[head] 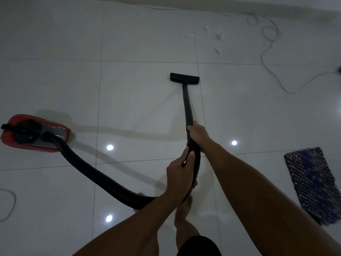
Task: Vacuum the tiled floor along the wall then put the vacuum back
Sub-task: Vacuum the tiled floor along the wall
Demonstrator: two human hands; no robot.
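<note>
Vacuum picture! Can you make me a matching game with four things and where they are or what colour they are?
Things:
1. vacuum body
2. floor nozzle
3. rug
4. white scraps

Clues:
A. blue and speckled, on the right
B. red, on the left
C. near the wall, beyond the nozzle
D. black, flat on the tiles at the wand's end

Pairs: 1-B, 2-D, 3-A, 4-C

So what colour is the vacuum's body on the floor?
Red, with a grey and black top: the vacuum body shows clearly at the left of the head view.
</note>
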